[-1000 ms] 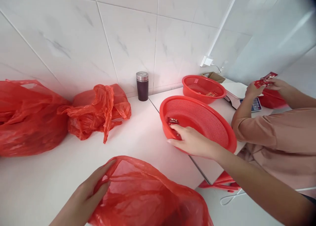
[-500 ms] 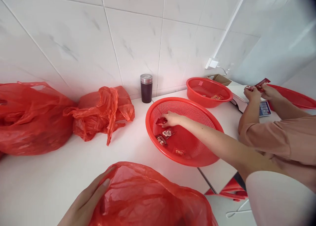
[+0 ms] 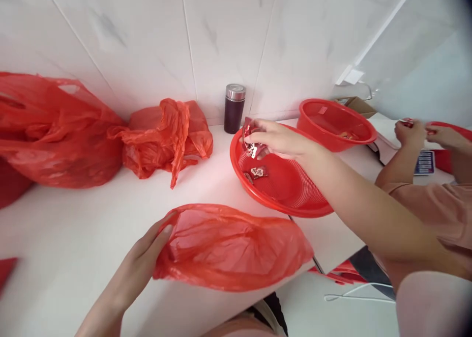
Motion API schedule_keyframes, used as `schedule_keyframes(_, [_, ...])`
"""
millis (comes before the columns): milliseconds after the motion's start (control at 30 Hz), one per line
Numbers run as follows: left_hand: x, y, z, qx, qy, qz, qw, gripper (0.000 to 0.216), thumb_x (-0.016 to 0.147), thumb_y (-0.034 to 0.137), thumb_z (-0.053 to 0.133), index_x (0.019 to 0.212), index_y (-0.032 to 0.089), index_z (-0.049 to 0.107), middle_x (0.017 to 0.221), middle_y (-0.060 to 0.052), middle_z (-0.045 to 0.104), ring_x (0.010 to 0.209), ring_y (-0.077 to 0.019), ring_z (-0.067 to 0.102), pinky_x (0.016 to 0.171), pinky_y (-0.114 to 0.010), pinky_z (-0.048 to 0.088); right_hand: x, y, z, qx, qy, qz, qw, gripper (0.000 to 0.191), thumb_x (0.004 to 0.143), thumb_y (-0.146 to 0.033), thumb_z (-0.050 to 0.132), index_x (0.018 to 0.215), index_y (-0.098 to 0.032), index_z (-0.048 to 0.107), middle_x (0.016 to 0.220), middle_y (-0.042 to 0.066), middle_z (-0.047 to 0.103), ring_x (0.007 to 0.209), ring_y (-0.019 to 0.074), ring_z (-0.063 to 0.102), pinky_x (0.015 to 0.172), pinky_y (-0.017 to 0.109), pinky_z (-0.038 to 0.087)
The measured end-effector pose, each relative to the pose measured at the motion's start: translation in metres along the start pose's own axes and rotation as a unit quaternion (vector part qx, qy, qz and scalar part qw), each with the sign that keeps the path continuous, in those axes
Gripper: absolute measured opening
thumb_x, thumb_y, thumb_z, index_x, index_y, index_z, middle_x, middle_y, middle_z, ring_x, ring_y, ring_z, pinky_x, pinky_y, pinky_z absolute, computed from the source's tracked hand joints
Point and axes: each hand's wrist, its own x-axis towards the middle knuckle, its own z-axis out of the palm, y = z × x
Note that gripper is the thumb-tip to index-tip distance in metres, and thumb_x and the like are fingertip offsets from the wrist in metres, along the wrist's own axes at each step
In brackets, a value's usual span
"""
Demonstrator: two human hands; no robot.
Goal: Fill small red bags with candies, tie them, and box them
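Observation:
My left hand (image 3: 153,243) grips the rim of a red plastic bag (image 3: 236,248), its mouth spread wide on the front of the white table. Above the left part of a red perforated basket (image 3: 317,199), my right hand (image 3: 271,139) is closed on small wrapped snack packets (image 3: 252,148) in dark red wrappers with white print. Another snack packet (image 3: 259,172) lies inside the basket below that hand, with part of one more beside it. My right forearm hides some of the basket's right side.
Stuffed red bags (image 3: 55,135) and a knotted red bag (image 3: 165,140) stand at the left. A dark tumbler (image 3: 234,108) is by the wall. Behind the basket sits a second red basket (image 3: 335,123). At the right, a co-worker's hands (image 3: 413,133) hold something small.
My right hand has lifted out of the basket's bottom with packets in its fingers. The view has shifted, and the bag's mouth now shows wider.

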Motion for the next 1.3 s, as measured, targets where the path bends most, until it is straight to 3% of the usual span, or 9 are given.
schedule_keyframes(167, [0.003, -0.001, 0.012, -0.054, -0.028, 0.013, 0.998, 0.061, 0.086, 0.059, 0.050, 0.139, 0.030, 0.050, 0.149, -0.003, 0.046, 0.139, -0.0311, 0.038, 0.111, -0.046, 0.036, -0.068, -0.023, 0.087, 0.188, -0.236, -0.001, 0.953, 0.013, 0.081, -0.024, 0.059, 0.094, -0.021, 0.059, 0.087, 0.000, 0.066, 0.076, 0.0156, 0.065, 0.062, 0.028, 0.054])
schedule_keyframes(300, [0.000, -0.005, 0.015, -0.063, -0.031, 0.023, 0.997, 0.059, 0.087, 0.058, 0.049, 0.138, 0.028, 0.052, 0.145, -0.005, 0.051, 0.132, -0.0316, 0.047, 0.108, -0.044, 0.040, -0.084, 0.016, 0.134, 0.034, -0.217, 0.017, 0.975, 0.021, 0.084, -0.014, 0.048, 0.096, -0.021, 0.063, 0.085, 0.000, 0.067, 0.071, 0.0146, 0.064, 0.064, 0.028, 0.052])
schedule_keyframes(500, [-0.003, -0.012, 0.014, -0.040, -0.025, 0.071, 0.996, 0.056, 0.091, 0.055, 0.043, 0.139, 0.027, 0.049, 0.149, -0.005, 0.046, 0.134, -0.0278, 0.044, 0.114, -0.045, 0.032, -0.081, 0.045, 0.123, -0.229, -0.197, 0.023, 0.953, 0.051, 0.091, -0.025, 0.045, 0.142, -0.029, 0.044, 0.108, 0.007, 0.069, 0.086, 0.0213, 0.065, 0.070, 0.032, 0.049])
schedule_keyframes(700, [0.002, -0.019, 0.017, -0.015, 0.005, 0.113, 0.993, 0.054, 0.093, 0.054, 0.041, 0.141, 0.029, 0.046, 0.149, -0.001, 0.046, 0.138, -0.0233, 0.038, 0.117, -0.040, 0.026, -0.100, 0.022, 0.110, -0.350, -0.155, 0.000, 0.924, 0.056, 0.090, -0.015, 0.041, 0.145, -0.028, 0.041, 0.115, 0.008, 0.068, 0.092, 0.0247, 0.066, 0.072, 0.033, 0.050])
schedule_keyframes(800, [0.004, -0.019, 0.018, 0.003, 0.017, 0.122, 0.992, 0.053, 0.094, 0.053, 0.042, 0.142, 0.030, 0.045, 0.151, 0.001, 0.042, 0.140, -0.0211, 0.035, 0.118, -0.037, 0.025, -0.101, 0.003, 0.091, -0.317, -0.131, -0.036, 0.938, 0.043, 0.094, -0.021, 0.040, 0.134, -0.033, 0.053, 0.115, 0.002, 0.069, 0.097, 0.0214, 0.066, 0.080, 0.033, 0.051])
schedule_keyframes(900, [0.004, -0.018, 0.019, 0.013, 0.018, 0.140, 0.990, 0.051, 0.094, 0.051, 0.042, 0.140, 0.031, 0.047, 0.151, 0.003, 0.042, 0.140, -0.0186, 0.034, 0.119, -0.034, 0.023, -0.078, -0.004, 0.063, -0.310, -0.021, -0.057, 0.949, 0.034, 0.096, -0.027, 0.042, 0.125, -0.031, 0.057, 0.116, 0.001, 0.068, 0.104, 0.0203, 0.064, 0.086, 0.033, 0.051])
schedule_keyframes(1033, [0.002, -0.018, 0.020, 0.018, 0.005, 0.146, 0.989, 0.048, 0.095, 0.050, 0.042, 0.140, 0.034, 0.047, 0.151, 0.005, 0.041, 0.141, -0.0174, 0.033, 0.118, -0.033, 0.023, -0.039, 0.019, 0.018, -0.431, -0.009, 0.021, 0.902, 0.049, 0.083, -0.038, 0.062, 0.130, -0.029, 0.053, 0.127, 0.008, 0.061, 0.108, 0.0303, 0.061, 0.087, 0.044, 0.051])
schedule_keyframes(1133, [-0.001, -0.021, 0.020, 0.019, -0.005, 0.142, 0.990, 0.048, 0.095, 0.050, 0.042, 0.140, 0.035, 0.046, 0.152, 0.005, 0.041, 0.141, -0.0183, 0.032, 0.119, -0.035, 0.023, -0.049, 0.037, -0.042, -0.465, -0.040, 0.067, 0.882, 0.060, 0.075, -0.049, 0.067, 0.131, -0.031, 0.055, 0.124, 0.009, 0.063, 0.094, 0.0305, 0.067, 0.073, 0.040, 0.056])
schedule_keyframes(1300, [0.000, -0.024, 0.020, 0.014, -0.010, 0.137, 0.990, 0.049, 0.094, 0.051, 0.041, 0.141, 0.035, 0.045, 0.152, 0.005, 0.041, 0.142, -0.0201, 0.032, 0.119, -0.037, 0.023, -0.108, 0.056, -0.175, -0.485, 0.040, 0.090, 0.869, 0.050, 0.087, -0.063, 0.030, 0.107, -0.038, 0.068, 0.063, 0.009, 0.068, 0.055, 0.0290, 0.066, 0.039, 0.034, 0.042])
